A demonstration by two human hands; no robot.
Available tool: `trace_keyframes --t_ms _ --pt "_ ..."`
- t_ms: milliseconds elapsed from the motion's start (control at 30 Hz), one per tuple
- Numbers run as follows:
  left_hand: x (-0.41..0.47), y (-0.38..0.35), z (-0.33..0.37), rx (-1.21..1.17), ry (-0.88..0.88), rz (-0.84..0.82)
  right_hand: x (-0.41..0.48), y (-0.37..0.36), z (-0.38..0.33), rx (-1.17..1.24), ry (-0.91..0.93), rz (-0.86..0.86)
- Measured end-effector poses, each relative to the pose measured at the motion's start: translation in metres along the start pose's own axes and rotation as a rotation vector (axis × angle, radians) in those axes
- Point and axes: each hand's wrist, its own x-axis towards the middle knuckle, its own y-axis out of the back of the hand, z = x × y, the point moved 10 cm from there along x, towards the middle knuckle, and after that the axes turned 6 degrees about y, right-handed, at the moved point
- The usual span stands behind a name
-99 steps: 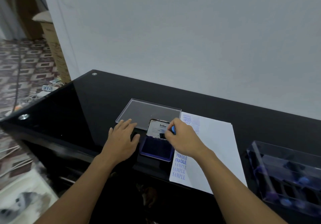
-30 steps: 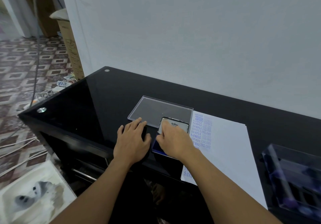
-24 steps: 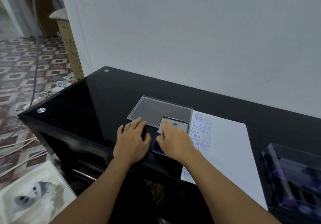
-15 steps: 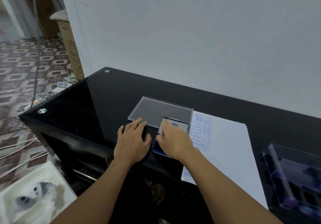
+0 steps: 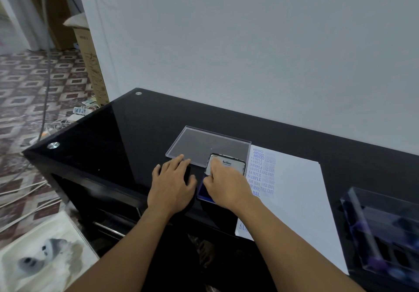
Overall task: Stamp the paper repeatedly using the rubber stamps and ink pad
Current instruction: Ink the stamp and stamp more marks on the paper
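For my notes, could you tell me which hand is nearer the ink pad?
Right. The right hand is over the ink pad; the left hand lies flat beside it.

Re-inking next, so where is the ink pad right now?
Head view: the open blue ink pad with its Artline lid lies near the black glass table's front edge, under the right hand, between the left hand and the white stamped paper.

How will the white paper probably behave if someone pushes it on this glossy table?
The paper looks like one thin sheet, so probably light and floppy. On the glossy table it would likely slide easily. Its near edge overhangs the table front, so it might droop or slip off.
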Motion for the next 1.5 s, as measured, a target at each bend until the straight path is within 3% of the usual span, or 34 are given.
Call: trace_keyframes --t_ms 1200,1500 --pt "0.001 -0.002 -0.001 -0.006 0.001 0.006 -0.008 0.002 -0.002 0.027 -0.010 0.006" --pt "0.000 -0.004 -0.002 -0.013 0.011 -0.023 -0.016 0.005 0.013 0.198 -0.088 -0.062"
